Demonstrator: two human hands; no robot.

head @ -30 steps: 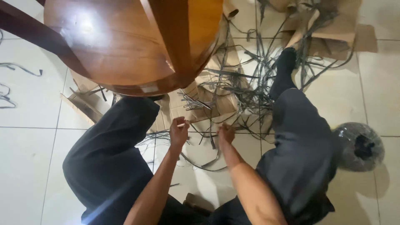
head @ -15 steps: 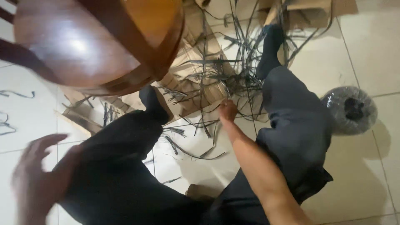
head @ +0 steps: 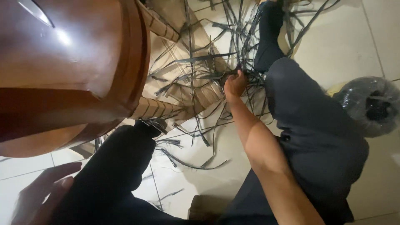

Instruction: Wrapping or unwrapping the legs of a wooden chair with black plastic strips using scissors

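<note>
I sit on a tiled floor with my legs in dark trousers spread apart. My right hand (head: 236, 84) reaches forward into a tangle of dark flat strips (head: 200, 62) lying over cardboard sheets (head: 183, 93), its fingers closed on some strips. My left hand (head: 41, 189) is low at the left beside my left thigh, fingers spread, holding nothing. A round brown wooden seat (head: 62, 71) fills the upper left.
A plastic-wrapped roll of dark material (head: 371, 106) sits on the floor right of my right leg. Loose strips (head: 187, 160) lie on the tiles between my legs. A small brown block (head: 206, 206) is near my lap.
My left hand left the strips and swung down to the left of my thigh. My right hand reached farther forward into the strip pile. The view shifted toward the seat.
</note>
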